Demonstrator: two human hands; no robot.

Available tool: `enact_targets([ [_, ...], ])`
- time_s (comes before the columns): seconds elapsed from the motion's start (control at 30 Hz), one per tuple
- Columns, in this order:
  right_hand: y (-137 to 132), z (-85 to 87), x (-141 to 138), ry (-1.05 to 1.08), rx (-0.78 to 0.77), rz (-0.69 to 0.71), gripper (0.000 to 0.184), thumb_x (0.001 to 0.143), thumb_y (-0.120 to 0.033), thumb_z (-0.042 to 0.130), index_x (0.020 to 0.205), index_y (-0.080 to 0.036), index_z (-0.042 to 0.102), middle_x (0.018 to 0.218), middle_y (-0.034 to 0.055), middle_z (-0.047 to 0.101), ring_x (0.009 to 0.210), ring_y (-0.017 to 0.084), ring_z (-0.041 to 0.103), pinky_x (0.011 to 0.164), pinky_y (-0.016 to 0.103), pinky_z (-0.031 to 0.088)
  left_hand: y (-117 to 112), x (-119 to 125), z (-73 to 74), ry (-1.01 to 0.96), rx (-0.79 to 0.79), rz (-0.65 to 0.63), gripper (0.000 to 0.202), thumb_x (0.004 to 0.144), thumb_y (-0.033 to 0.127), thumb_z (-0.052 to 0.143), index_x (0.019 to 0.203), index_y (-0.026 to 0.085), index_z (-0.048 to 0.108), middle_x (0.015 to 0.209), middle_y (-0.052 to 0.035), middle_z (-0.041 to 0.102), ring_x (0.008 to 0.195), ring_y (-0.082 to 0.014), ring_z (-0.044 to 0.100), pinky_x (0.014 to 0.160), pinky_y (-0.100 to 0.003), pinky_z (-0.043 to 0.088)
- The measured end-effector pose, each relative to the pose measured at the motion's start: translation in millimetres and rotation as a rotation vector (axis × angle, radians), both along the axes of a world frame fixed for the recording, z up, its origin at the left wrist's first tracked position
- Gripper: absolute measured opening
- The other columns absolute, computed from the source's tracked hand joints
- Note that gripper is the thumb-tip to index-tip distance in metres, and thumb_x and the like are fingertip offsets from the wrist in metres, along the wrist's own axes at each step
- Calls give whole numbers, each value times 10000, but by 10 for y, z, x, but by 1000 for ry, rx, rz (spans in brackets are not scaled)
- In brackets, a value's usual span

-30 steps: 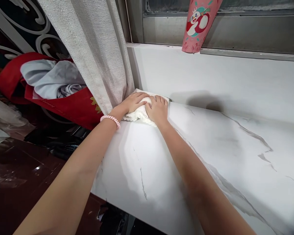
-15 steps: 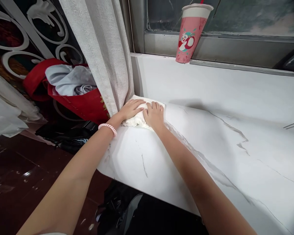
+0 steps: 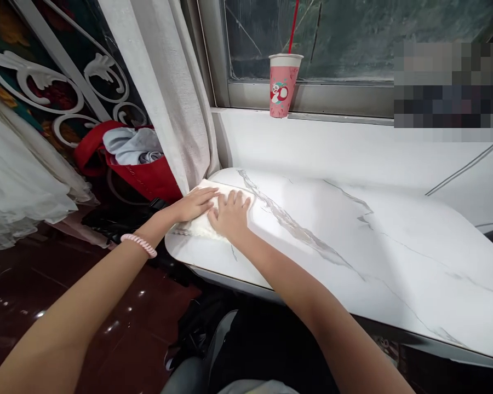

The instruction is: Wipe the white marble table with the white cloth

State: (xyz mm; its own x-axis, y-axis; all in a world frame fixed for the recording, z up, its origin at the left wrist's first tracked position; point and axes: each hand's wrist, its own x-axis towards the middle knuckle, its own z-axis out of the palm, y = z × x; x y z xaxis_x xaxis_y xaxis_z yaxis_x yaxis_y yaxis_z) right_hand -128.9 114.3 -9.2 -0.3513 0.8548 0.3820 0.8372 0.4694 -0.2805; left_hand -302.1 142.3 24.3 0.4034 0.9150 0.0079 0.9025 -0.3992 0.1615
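Note:
A white cloth (image 3: 201,224) lies on the left end of a white marble-patterned tabletop (image 3: 353,235). My left hand (image 3: 195,203) rests flat on the cloth with its fingers stretched out; a pink coil band sits on that wrist. Just to its right, my right hand (image 3: 230,213) presses on the same cloth, fingers spread. Most of the cloth is covered by the two hands.
A pink cup (image 3: 282,85) with a red straw stands on the window ledge behind. A grey curtain (image 3: 164,93) hangs at the table's left corner. Beside it on the dark floor sits a red bag (image 3: 143,169) holding clothes. White fabric (image 3: 20,186) lies at the far left.
Both hands have slid the cloth from the back corner by the curtain toward the table's front edge. The view has pulled back and tilted up, showing more of the window.

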Motion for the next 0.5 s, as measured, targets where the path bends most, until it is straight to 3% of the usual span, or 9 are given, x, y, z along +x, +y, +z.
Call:
enact_targets([
  [0.13,-324,63,31,5,-82,78,674,957,-491,384,1461,-44,385,1525,274,321,1424,461,221,1096,706,135,-379,86,10,-12,-3,91,682,932,568,212,1411,145,451,1529,-112,404,1412,-268,344,1176,-450,242],
  [0.27,-523,100,127,2,-139,171,699,960,-498,390,1477,-28,355,1545,278,276,1439,464,175,1114,689,98,-755,210,-103,-100,92,204,644,958,534,158,1371,153,474,1496,-97,450,1403,-244,354,1184,-445,221],
  [0.37,-548,96,189,22,-133,204,663,968,-465,393,1468,-30,372,1544,276,280,1444,450,173,1131,660,97,-882,301,-176,-124,169,251,585,978,508,141,1318,201,504,1462,-72,492,1390,-220,371,1182,-458,207],
  [0.5,-549,70,358,41,-122,223,651,965,-449,408,1467,-37,370,1544,263,292,1449,430,181,1143,643,97,-931,471,-225,-79,216,268,570,988,477,139,1326,186,494,1461,-91,488,1393,-241,367,1169,-478,219],
])
